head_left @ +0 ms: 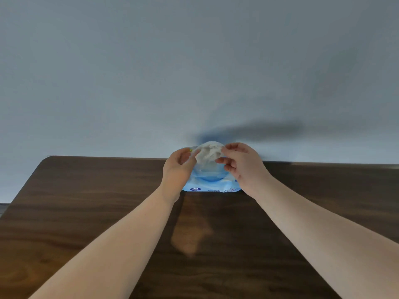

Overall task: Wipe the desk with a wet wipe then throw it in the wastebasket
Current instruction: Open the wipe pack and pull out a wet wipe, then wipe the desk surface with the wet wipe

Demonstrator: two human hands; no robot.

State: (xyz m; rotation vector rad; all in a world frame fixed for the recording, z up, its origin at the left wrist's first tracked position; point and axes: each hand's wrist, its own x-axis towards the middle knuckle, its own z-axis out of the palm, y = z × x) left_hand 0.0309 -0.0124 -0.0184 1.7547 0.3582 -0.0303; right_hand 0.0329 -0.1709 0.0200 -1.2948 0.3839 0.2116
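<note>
A blue pack of wet wipes [210, 182] lies on the dark wooden desk [86, 201] at its far edge, against the wall. A crumpled white wet wipe [208, 154] is held just above the pack. My left hand [179, 167] pinches the wipe's left side. My right hand [241, 164] pinches its right side. Both forearms reach across the desk from the near edge. No wastebasket is in view.
A plain grey-blue wall [194, 72] rises right behind the desk. The desk's rounded far-left corner [48, 158] shows, with a strip of floor beyond its left edge [3, 208].
</note>
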